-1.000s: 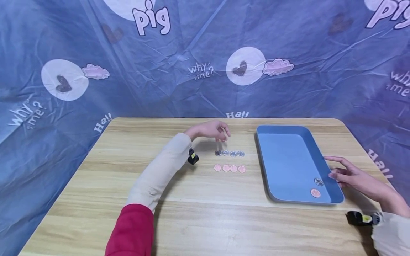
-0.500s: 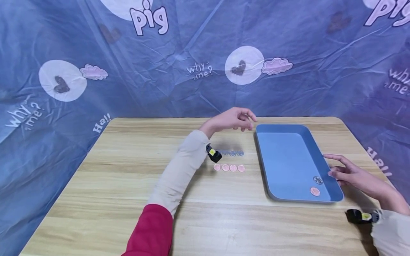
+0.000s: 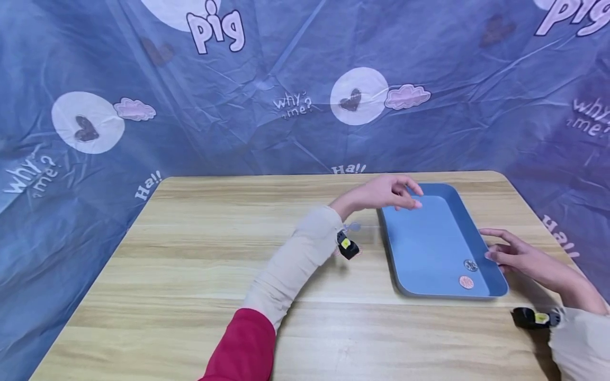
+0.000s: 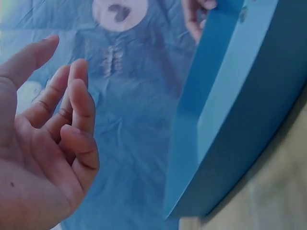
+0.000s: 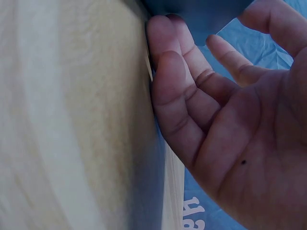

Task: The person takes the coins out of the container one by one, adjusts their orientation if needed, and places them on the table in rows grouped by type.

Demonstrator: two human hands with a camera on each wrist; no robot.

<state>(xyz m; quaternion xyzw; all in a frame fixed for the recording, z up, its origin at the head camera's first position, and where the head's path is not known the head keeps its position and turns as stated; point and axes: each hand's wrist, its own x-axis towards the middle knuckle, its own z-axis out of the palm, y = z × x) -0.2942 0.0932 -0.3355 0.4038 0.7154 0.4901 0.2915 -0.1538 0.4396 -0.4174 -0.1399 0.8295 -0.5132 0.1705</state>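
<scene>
My left hand (image 3: 397,193) hovers over the far left corner of the blue tray (image 3: 424,233), fingers loosely bent. In the left wrist view, the fingers of my left hand (image 4: 53,129) show nothing between them. My right hand (image 3: 524,262) holds the tray's right side, thumb at the rim; in the right wrist view, the curled fingers of my right hand (image 5: 206,96) meet its outside near the table. Inside the tray lie a silver coin (image 3: 471,265) and a copper coin (image 3: 466,282). Left of it, silver coins (image 3: 353,227) and copper coins (image 3: 359,251) are mostly hidden by my left wrist.
The wooden table (image 3: 190,254) extends left and in front of the tray. A blue printed cloth (image 3: 214,121) hangs behind the table and down its sides. A black wrist camera (image 3: 347,245) sits on my left wrist, another wrist camera (image 3: 535,318) on the right.
My left hand has moved right from behind the row of silver coins to above the tray's far left corner. The right hand stays at the tray's side.
</scene>
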